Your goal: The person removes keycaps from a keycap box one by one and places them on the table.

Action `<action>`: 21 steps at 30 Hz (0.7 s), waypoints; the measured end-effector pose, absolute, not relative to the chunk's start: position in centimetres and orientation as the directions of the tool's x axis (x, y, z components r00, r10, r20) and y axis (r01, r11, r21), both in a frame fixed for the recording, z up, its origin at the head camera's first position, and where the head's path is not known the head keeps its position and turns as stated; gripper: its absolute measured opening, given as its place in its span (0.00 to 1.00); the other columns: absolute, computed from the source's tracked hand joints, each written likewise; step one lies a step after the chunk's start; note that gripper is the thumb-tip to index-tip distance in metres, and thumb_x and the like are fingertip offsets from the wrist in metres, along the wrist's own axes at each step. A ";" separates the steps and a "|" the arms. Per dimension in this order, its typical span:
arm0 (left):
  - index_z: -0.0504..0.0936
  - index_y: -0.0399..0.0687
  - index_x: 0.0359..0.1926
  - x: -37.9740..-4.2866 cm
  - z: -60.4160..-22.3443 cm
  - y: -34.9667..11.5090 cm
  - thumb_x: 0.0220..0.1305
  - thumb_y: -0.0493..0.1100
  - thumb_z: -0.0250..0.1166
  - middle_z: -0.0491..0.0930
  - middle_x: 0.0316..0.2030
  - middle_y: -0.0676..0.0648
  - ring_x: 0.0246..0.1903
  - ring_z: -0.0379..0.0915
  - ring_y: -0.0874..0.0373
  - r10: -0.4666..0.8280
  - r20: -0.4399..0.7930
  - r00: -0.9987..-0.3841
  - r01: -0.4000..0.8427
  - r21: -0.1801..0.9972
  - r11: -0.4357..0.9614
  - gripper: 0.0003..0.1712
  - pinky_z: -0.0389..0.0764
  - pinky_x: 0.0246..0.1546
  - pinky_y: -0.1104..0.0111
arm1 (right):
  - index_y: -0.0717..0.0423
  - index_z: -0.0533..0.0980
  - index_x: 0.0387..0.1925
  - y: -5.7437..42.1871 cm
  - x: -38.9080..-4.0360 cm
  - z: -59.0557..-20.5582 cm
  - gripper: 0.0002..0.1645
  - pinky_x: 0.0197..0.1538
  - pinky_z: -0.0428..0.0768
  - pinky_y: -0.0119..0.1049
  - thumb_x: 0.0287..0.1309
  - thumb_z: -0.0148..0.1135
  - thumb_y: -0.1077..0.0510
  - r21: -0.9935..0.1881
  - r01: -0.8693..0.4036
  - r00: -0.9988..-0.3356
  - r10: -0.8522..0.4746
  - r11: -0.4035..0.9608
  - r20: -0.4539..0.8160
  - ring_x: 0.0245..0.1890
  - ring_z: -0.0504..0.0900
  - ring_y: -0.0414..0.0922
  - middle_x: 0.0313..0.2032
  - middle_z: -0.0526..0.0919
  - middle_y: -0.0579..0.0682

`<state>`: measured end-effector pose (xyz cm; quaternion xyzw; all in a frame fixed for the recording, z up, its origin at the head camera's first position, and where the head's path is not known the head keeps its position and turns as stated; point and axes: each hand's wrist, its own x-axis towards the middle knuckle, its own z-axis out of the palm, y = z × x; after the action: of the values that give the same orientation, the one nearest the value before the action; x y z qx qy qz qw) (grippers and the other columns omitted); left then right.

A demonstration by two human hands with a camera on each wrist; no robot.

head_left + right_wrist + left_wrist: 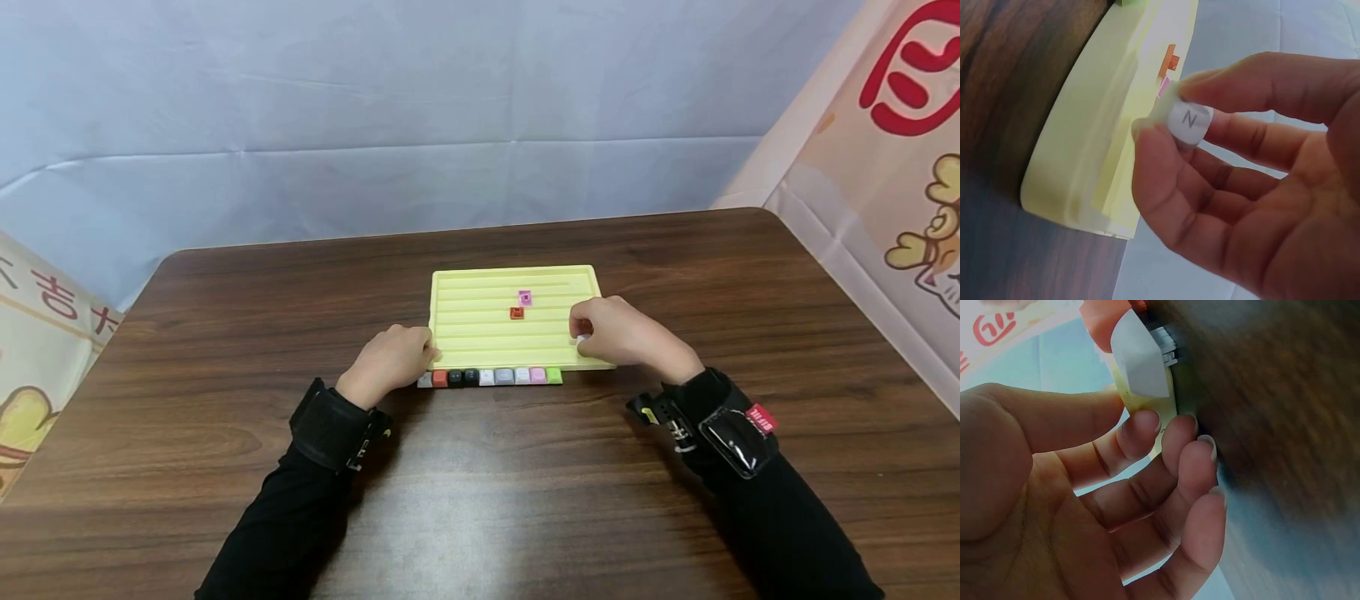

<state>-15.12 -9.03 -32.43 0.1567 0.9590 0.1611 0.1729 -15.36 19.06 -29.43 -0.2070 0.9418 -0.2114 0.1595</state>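
Observation:
A pale yellow ridged tray lies on the table. My left hand pinches its near left corner between thumb and forefinger; in the left wrist view the other fingers curl loosely beside it. Over the tray's right side, my right hand holds a white keycap marked N between thumb and fingertips. Two keycaps lie upside down on the tray, one pink and one orange-red. Along the near edge runs a row of several keycaps, including a red one and a green one.
The dark wooden table stretches around the tray on all sides. Behind it hangs a pale blue cloth. A printed banner stands at the right, and another printed sheet at the left.

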 end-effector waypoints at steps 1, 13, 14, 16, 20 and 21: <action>0.72 0.44 0.27 -15.1 -32.4 -9.0 0.68 0.42 0.53 0.69 0.20 0.46 0.16 0.59 0.58 0.356 -0.282 -0.891 0.244 0.365 0.899 0.11 0.60 0.20 0.69 | 0.59 0.72 0.27 19.1 -15.3 -29.5 0.08 0.30 0.60 0.38 0.47 0.51 0.72 -0.461 -0.326 -0.863 -0.459 0.825 -0.210 0.24 0.63 0.44 0.23 0.68 0.49; 0.73 0.44 0.28 -15.1 -32.5 -9.0 0.68 0.42 0.53 0.69 0.20 0.46 0.16 0.59 0.57 0.349 -0.279 -0.895 0.239 0.360 0.902 0.11 0.60 0.20 0.69 | 0.59 0.75 0.25 19.3 -15.0 -29.5 0.09 0.32 0.65 0.38 0.48 0.52 0.73 -0.447 -0.404 -0.836 -0.520 0.798 -0.174 0.26 0.67 0.44 0.23 0.72 0.47; 0.73 0.44 0.28 -15.1 -32.5 -9.0 0.68 0.42 0.53 0.69 0.20 0.46 0.16 0.59 0.57 0.347 -0.278 -0.896 0.238 0.358 0.903 0.11 0.60 0.20 0.69 | 0.59 0.75 0.25 19.3 -15.0 -29.5 0.09 0.32 0.66 0.38 0.48 0.52 0.72 -0.444 -0.412 -0.833 -0.526 0.795 -0.169 0.26 0.67 0.44 0.23 0.72 0.47; 0.73 0.44 0.28 -15.2 -32.6 -9.0 0.68 0.42 0.53 0.69 0.20 0.46 0.15 0.59 0.58 0.347 -0.279 -0.895 0.239 0.357 0.903 0.11 0.60 0.20 0.69 | 0.59 0.76 0.26 19.3 -14.9 -29.5 0.09 0.33 0.66 0.39 0.49 0.52 0.72 -0.442 -0.425 -0.829 -0.536 0.790 -0.160 0.26 0.67 0.44 0.23 0.72 0.47; 0.72 0.44 0.28 -15.2 -32.7 -9.0 0.68 0.42 0.53 0.69 0.20 0.46 0.16 0.58 0.58 0.348 -0.279 -0.895 0.239 0.358 0.903 0.11 0.60 0.20 0.69 | 0.60 0.78 0.27 19.3 -14.8 -29.5 0.08 0.32 0.66 0.38 0.51 0.53 0.71 -0.446 -0.443 -0.822 -0.551 0.777 -0.144 0.25 0.66 0.43 0.22 0.71 0.46; 0.72 0.44 0.28 -15.2 -32.7 -9.0 0.68 0.42 0.53 0.69 0.20 0.46 0.16 0.58 0.57 0.350 -0.276 -0.895 0.242 0.358 0.902 0.11 0.60 0.20 0.69 | 0.60 0.78 0.28 19.3 -14.8 -29.5 0.08 0.32 0.66 0.38 0.52 0.53 0.71 -0.448 -0.451 -0.818 -0.559 0.772 -0.140 0.25 0.66 0.43 0.22 0.70 0.46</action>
<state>-15.20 -8.99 -32.73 0.1543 0.9603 0.1592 0.1695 -14.80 19.33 -29.50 -0.2708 0.9318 -0.2015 0.1336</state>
